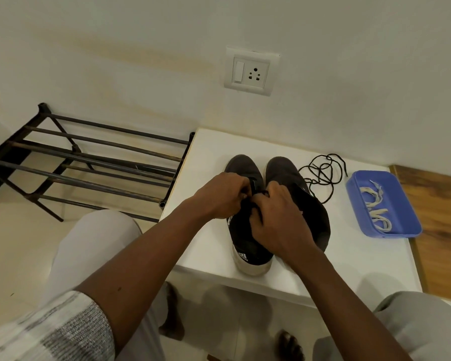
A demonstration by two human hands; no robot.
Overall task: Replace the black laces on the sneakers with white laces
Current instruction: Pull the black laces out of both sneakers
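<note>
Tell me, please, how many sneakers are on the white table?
2. The left sneaker sits under the left hand and right hand, which grip its lacing; the right sneaker stands beside it, nearer the loose black lace. None seems hidden.

The 2 sneakers (281, 170) have dark uppers of matt cloth, a little fuzzy at the toes. The heel sole (253, 269) looks like off-white rubber, dull and scuffed. The loose black lace (323, 173) is a thin matt cord. The white laces (378, 217) are flat woven cloth, slightly grey. The blue tray (393, 233) is smooth, shiny plastic. The table (206, 243) is smooth white with a soft sheen. The shoe rack (76, 181) is dark metal tube with rusty, worn patches. The floor (11, 256) is glossy.
</note>
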